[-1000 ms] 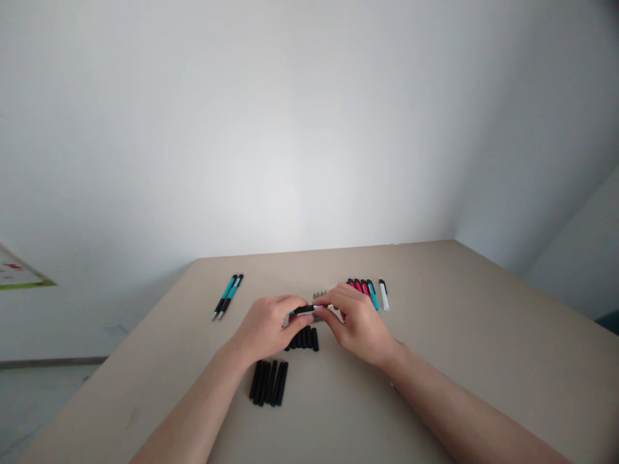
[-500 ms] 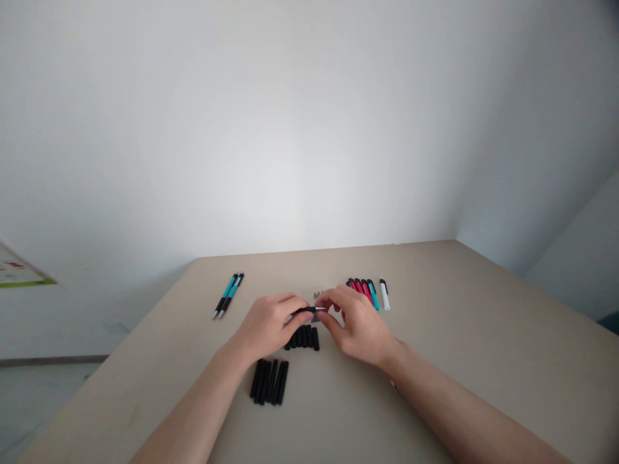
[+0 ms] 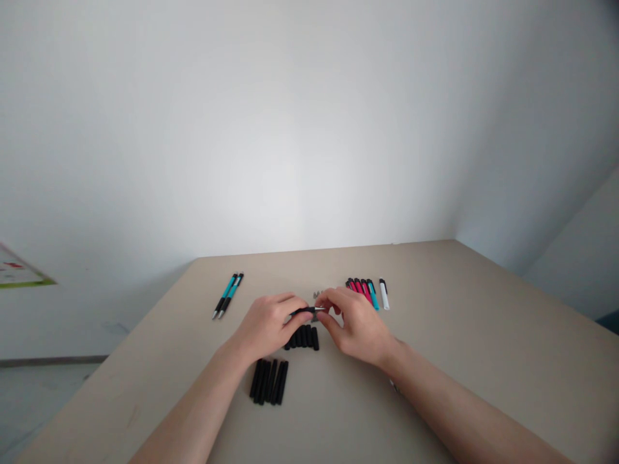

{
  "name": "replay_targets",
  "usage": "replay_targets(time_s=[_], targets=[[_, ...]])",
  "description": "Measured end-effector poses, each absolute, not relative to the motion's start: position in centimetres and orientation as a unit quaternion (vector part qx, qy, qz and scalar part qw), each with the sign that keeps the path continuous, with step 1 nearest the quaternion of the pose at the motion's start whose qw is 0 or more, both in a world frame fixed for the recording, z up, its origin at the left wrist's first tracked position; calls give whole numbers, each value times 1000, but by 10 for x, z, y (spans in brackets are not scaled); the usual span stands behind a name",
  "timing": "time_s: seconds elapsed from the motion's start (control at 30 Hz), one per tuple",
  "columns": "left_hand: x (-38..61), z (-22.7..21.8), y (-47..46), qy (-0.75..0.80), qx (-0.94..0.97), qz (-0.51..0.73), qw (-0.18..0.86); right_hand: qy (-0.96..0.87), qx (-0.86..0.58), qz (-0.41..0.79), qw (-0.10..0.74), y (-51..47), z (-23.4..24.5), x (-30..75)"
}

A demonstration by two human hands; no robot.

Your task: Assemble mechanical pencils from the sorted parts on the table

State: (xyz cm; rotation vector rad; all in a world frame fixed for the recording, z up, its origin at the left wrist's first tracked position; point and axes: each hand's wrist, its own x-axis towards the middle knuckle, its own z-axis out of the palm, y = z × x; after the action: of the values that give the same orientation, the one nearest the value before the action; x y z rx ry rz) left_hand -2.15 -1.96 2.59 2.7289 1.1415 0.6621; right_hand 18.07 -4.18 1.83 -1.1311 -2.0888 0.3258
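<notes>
The fingers (image 3: pixel 296 303) of the left hand (image 3: pixel 267 325) are closed around a pen (image 3: pixel 309 310) at the centre of the frame, while the right hand (image 3: pixel 360 328) pinches its silver tip; this probably steadies one end and leaves the other free to turn. The pen lies nearly level, so both hands meet it comfortably.

Nearest, at lower centre, black tubes (image 3: pixel 265 381) lie side by side, about six, perhaps aligned for easy picking. Just beyond, shorter black tubes (image 3: pixel 304 337) form another row, roughly six showing. Small silver pieces (image 3: pixel 316 294) sit behind the right fingers, too covered to count.

Farther off, left of centre, two turquoise pens (image 3: pixel 232 295) rest together, seemingly kept separate. Right of centre are at least three red barrels (image 3: pixel 360 287), one turquoise barrel (image 3: pixel 374 299) and, slightly apart, one white barrel (image 3: pixel 384 296), presumably sorted by colour.
</notes>
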Motion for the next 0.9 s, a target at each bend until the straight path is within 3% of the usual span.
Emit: replay_targets(time_s=[0.9], targets=[[-22,25,-19,373,899,227,44,-818,-441,124,350,-41,20,180]])
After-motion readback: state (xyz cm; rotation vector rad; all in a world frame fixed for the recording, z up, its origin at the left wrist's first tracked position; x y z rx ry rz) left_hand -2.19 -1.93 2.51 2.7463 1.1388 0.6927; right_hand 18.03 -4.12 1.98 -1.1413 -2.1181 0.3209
